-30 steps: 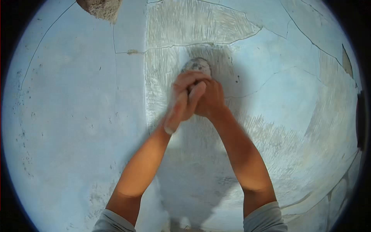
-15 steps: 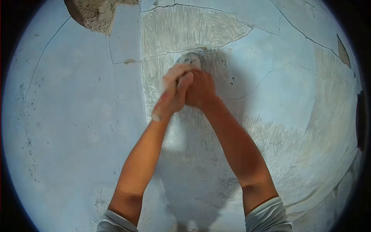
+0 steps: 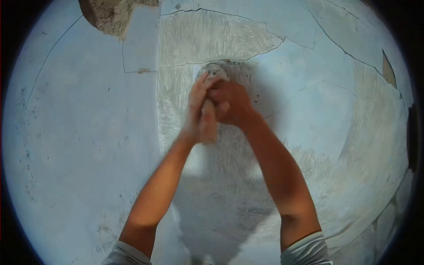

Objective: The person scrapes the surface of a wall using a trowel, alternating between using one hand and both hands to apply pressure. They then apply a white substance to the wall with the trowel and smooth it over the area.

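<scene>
Both hands are together at the upper middle of a pale blue wall (image 3: 88, 132). Between them is a hand tool (image 3: 208, 128) with a pale, stubby handle pointing down and a rounded, grey, stained head lying over the wall above the fingers. My left hand (image 3: 194, 106) is closed along the tool's left side, slightly blurred. My right hand (image 3: 230, 102) wraps it from the right, its fingers overlapping the left hand's. The exact kind of tool is hidden by the fingers. Around the hands lies a scraped, streaky grey patch (image 3: 174, 92).
A broken hole (image 3: 110, 17) exposes rough brown material at the upper left. Cracks (image 3: 331, 37) run across the upper wall, with a chipped gap (image 3: 388, 68) at the right. Another scraped area (image 3: 366, 119) curves down the right side. A dark object (image 3: 413, 137) stands at the right edge.
The tool's handle has swung from pointing down-left to nearly straight down. My left hand has turned more upright beside it, and my right hand has shifted slightly right and down.
</scene>
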### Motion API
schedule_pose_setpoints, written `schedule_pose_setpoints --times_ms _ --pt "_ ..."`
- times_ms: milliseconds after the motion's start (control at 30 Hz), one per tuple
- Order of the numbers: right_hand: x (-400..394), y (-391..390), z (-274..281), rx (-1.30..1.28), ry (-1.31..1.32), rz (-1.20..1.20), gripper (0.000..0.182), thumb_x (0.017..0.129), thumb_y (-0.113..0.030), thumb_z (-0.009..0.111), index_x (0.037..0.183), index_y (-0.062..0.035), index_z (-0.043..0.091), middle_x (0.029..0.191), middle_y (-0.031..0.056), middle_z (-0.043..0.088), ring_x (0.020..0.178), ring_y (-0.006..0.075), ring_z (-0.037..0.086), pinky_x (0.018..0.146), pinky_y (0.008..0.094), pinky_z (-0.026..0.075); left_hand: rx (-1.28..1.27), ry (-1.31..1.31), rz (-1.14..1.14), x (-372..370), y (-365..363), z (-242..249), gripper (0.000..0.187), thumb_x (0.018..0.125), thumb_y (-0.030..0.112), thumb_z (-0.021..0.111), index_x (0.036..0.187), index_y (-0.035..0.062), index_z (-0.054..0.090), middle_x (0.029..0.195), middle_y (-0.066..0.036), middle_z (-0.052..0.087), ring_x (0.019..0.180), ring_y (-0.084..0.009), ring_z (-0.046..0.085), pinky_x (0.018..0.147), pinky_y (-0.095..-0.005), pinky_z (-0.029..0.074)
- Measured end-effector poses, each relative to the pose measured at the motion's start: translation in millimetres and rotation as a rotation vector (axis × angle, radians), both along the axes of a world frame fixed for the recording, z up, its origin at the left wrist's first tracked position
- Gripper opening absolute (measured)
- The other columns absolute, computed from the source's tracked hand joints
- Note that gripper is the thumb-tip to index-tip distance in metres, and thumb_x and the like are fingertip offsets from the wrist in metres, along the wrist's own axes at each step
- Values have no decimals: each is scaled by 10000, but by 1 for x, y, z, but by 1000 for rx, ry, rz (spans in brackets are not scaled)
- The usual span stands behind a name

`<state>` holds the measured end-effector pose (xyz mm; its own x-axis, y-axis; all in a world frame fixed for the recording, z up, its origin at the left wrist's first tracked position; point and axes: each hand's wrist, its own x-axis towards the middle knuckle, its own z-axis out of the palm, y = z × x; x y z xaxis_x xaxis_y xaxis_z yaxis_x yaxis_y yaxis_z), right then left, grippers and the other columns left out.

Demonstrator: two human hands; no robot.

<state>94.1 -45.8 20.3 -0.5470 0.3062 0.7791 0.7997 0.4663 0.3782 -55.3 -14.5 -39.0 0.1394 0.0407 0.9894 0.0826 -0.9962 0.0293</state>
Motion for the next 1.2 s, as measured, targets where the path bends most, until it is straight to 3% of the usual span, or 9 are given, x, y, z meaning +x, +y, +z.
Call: schedule_pose_setpoints --times_ms 67,167,300,500,733,767,900,1000,1200 --pt "39 6 -9 273 -9 -7 266 878 -125 703 1107 -170 831 1640 179 487 1379 369 614 1136 470 499 -10 126 170 -1 -5 -40 889 951 377 802 1667 95 356 1762 -214 214 1660 -386 113 1316 -542 189" --pt "67 25 -6 115 288 42 378 901 0 644 1198 -160 813 1722 199 359 1424 402 582 1154 441 503 -155 26 208 7 6 -67 826 1008 395 729 1678 104 342 1776 -260 115 1659 -434 46 1315 -562 142" --pt "42 -18 25 43 467 348 426 907 -1 612 1267 -146 787 1554 235 571 1357 390 640 1096 413 540 -198 -116 351 23 53 -47 761 1052 401 650 1689 138 328 1785 -260 69 1656 -449 39 1306 -594 111" --pt "38 9 48 305 448 274 417 903 -123 712 1318 -123 753 806 191 772 701 335 775 703 413 632 -88 -73 684 70 62 -52 792 1069 499 516 1721 136 253 1811 -172 124 1660 -409 136 1292 -661 19" --pt "34 23 49 448 327 137 531 955 -141 741 1465 -80 606 983 198 792 833 320 784 721 391 620 -36 -188 630 73 79 -69 916 999 423 629 1697 -11 224 1783 -260 139 1650 -443 148 1279 -674 71" --pt "36 24 54 318 380 219 480 993 -238 698 1457 -129 644 1254 199 762 1166 349 746 1026 436 578 -39 -186 655 73 80 -69 916 995 408 634 1696 -15 223 1779 -272 140 1648 -451 149 1278 -675 76" --pt "33 43 79 398 213 284 400 1012 -259 664 1398 -153 655 1214 169 768 1113 386 745 986 466 585 -28 -165 682 73 80 -66 905 986 391 644 1698 3 241 1776 -281 143 1643 -467 151 1277 -679 69" --pt "18 9 90 97 169 -9 575 1030 -250 594 1577 -131 462 1373 299 647 1210 512 594 1070 617 480 -25 -163 694 73 81 -69 906 980 393 651 1700 15 251 1775 -280 149 1642 -470 152 1274 -685 58" --pt "6 -2 104 3 92 -49 407 1042 -193 534 1419 -40 551 1144 299 695 1030 502 655 920 576 544 -8 -162 675 74 86 -67 899 978 405 653 1701 30 269 1773 -276 160 1637 -473 161 1269 -694 47"
